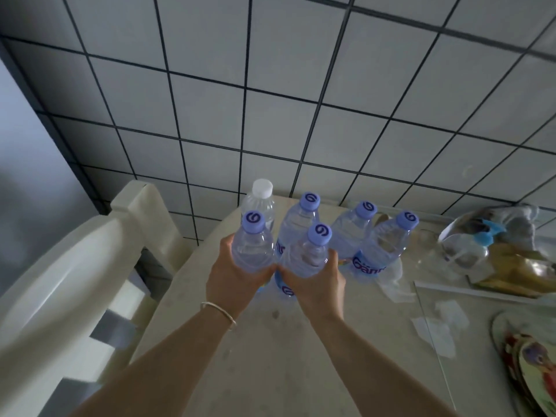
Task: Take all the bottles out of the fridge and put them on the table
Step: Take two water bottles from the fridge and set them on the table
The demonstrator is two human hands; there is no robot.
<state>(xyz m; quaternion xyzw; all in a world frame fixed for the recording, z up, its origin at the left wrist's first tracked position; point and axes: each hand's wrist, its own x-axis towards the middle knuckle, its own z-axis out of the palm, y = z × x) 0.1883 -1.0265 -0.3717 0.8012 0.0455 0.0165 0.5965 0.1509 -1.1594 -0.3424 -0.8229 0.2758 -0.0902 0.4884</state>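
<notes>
With the left hand (237, 276) and right hand (313, 281) each wrapped around a purple-capped water bottle (252, 251) over the table (270, 356), crowding could topple the standing bottles (355, 233) beside them.

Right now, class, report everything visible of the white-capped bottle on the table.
The white-capped bottle is clear plastic with a ribbed white screw cap, closed. It stands upright at the table's far left corner by the tiled wall, behind the purple-capped bottle in the left hand. Neither hand touches it; its base is hidden.
</notes>
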